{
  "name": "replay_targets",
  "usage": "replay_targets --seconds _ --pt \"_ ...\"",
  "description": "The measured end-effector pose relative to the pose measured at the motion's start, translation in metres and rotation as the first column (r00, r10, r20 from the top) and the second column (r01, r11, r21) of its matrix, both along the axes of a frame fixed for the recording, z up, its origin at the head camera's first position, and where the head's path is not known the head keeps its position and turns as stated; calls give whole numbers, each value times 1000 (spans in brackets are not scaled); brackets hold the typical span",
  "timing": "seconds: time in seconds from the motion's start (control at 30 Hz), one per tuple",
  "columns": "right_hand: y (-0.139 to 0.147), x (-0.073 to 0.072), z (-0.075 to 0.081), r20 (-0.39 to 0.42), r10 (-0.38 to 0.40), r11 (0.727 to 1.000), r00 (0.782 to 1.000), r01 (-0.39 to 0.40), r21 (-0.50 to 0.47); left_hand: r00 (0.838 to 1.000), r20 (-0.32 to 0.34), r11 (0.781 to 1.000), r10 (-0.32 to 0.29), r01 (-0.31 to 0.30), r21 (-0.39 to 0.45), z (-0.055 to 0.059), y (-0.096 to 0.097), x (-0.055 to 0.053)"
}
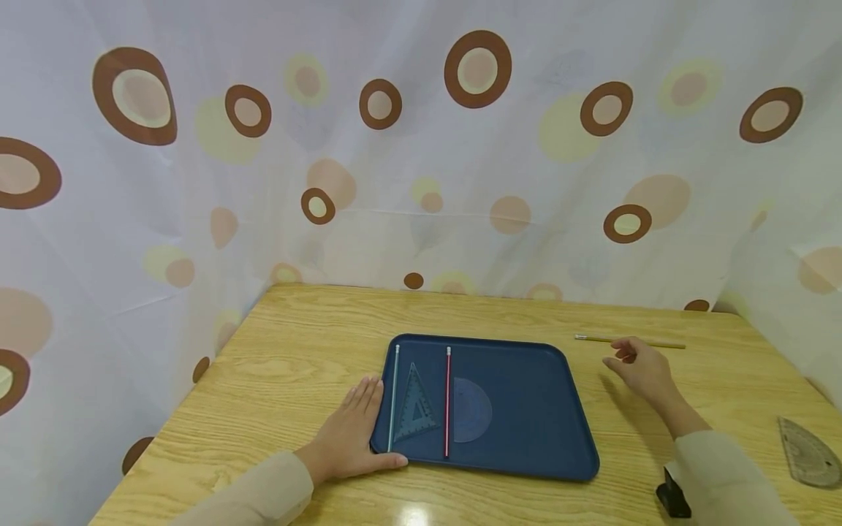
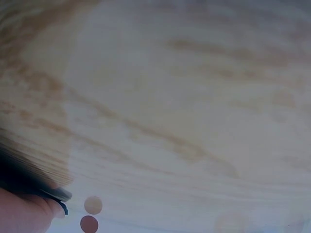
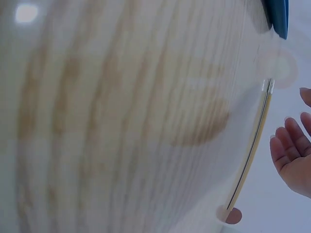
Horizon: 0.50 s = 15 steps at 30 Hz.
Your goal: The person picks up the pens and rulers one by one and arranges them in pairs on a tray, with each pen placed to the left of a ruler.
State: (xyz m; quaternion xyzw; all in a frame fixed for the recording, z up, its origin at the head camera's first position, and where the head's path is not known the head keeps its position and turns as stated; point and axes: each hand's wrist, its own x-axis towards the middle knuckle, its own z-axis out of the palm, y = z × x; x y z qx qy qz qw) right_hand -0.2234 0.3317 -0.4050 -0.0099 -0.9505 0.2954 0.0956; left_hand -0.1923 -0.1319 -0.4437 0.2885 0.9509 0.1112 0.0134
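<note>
My left hand (image 1: 351,435) rests at the left rim of a dark blue tray (image 1: 533,409), thumb along its front edge and fingers straight. Inside the tray, from left to right, lie a light blue pencil (image 1: 394,398), a clear set square (image 1: 417,409), a red pencil (image 1: 448,402) and a clear protractor (image 1: 471,410). To the tray's right my right hand (image 1: 643,371) hovers with loosely bent fingers, holding nothing. It overlaps part of a yellow pencil (image 1: 667,345) on the table in the head view. The right wrist view shows that pencil (image 3: 250,145) apart from the fingers.
A second clear protractor (image 1: 809,453) lies on the wooden table (image 1: 296,351) at the far right. Beside the right sleeve is a small black object (image 1: 672,497). A patterned curtain (image 1: 421,161) surrounds the table at the back and sides.
</note>
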Motion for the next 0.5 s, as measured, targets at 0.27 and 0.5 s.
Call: replay_targets --seconds 0.27,0.5 --pt "11 -5 0 13 6 1000 1000 -6 17 1000 8 1000 -1 1 -5 -1 0 0" --pt "17 -16 -2 39 37 999 999 -37 1 1000 0 1000 2 -2 0 -2 0 -1"
